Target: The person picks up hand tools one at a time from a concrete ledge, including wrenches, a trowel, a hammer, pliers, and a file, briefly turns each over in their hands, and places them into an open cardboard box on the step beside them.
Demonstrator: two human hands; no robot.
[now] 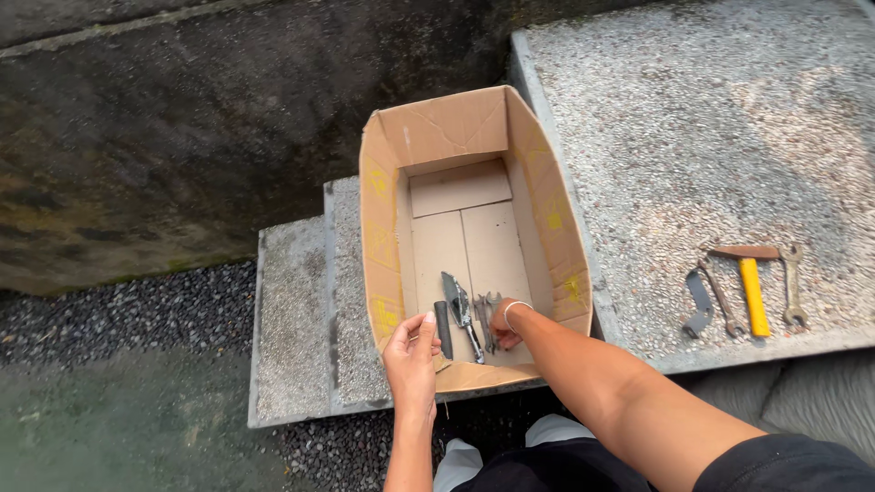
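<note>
Box [474,137] on step: left hand [412,360] gripped near edge; right hand [507,326] closed on wrenches [488,319] beside trowel [458,305]. Risk: box could tip, rim being soft.

Open brown cardboard box [383,219] on concrete step, faint yellow markings inside walls
</note>
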